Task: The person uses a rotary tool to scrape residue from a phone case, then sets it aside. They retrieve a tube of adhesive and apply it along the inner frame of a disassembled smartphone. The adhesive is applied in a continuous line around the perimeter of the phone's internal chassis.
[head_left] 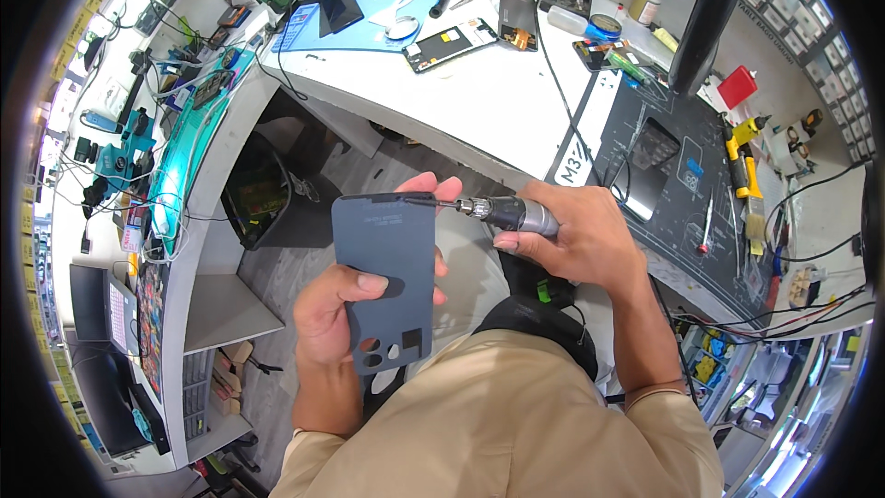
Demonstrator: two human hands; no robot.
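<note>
My left hand (pixel 327 304) grips a dark grey phone back cover (pixel 383 244), thumb lying on its face and fingers curled behind it. Camera cutouts show at the cover's lower end, nearest my body. In my right hand (pixel 590 235) is a small rotary tool (pixel 516 215) with a silver chuck, held level and pointing left. Its thin bit reaches the upper right edge of the cover; whether it touches the surface I cannot tell. Fingertips of my left hand show behind the cover near the bit. Both hands are above my lap, in front of the bench.
A white bench (pixel 516 101) curves ahead, holding an opened phone (pixel 449 44) and a blue mat (pixel 359 23). On the right, a black work mat (pixel 691 194) carries a dark phone (pixel 653 149) and yellow-handled tools (pixel 749 166). A black lamp arm (pixel 719 18) and cables hang there.
</note>
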